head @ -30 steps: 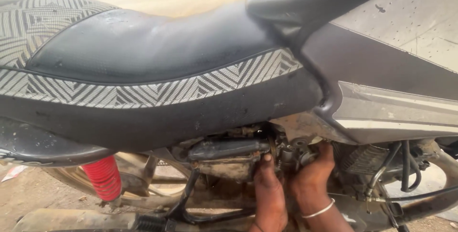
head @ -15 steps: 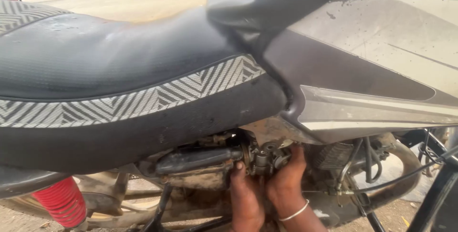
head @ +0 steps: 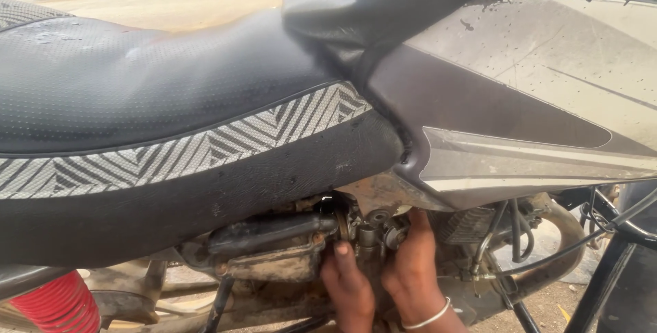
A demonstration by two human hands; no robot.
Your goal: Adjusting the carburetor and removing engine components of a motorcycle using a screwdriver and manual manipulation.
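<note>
Fingers of left hand [head: 349,285] and right hand [head: 414,271] press the grimy carburettor [head: 369,234] under the seat [head: 171,134], grip unclear.

- View shifted: the seat [head: 157,134] and tank panel [head: 534,121] now fill more of the frame.
- Red spring [head: 55,305] sits lower left, partly cut off.
- Both hands, left [head: 349,288] and right [head: 414,271], appear closer at the carburettor [head: 369,234].

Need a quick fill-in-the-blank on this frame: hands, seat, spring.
Both hands, left hand and right hand, reach under the motorcycle's black ____.
The right hand wears a thin white ____ at the wrist.
The coil spring at lower left is coloured ____.
The seat has a grey band patterned with ____.

Missing words: seat; bangle; red; chevrons
</note>
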